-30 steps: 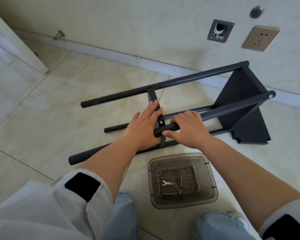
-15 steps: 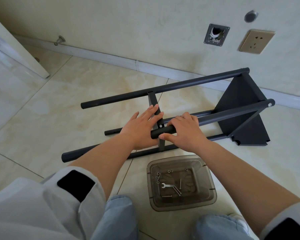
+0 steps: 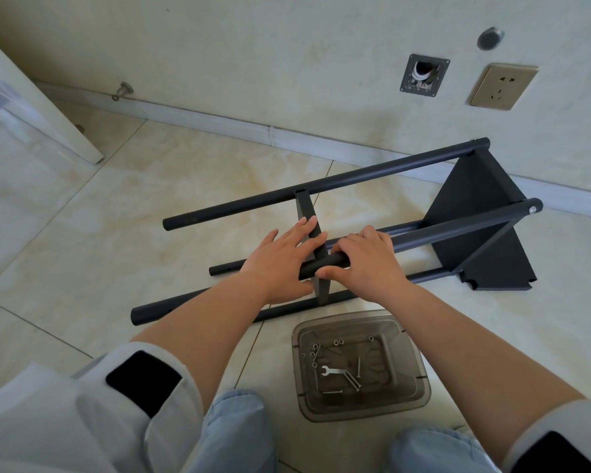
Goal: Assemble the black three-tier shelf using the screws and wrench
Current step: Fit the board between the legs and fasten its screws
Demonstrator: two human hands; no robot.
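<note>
A black round metal shelf pole [image 3: 434, 233] is gripped near its end by the right hand [image 3: 369, 264]. The left hand [image 3: 280, 261], just beside it, is laid flat-fingered against a black flat metal crossbar [image 3: 306, 209].

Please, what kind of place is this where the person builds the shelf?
Probably a room in a home, on the floor by a wall: glossy beige floor tiles, a white baseboard, and a wall socket beside an open cable hole.

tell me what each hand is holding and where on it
Right hand grips the near black pole at its free end; left hand lies flat on the middle shelf panel.
</note>
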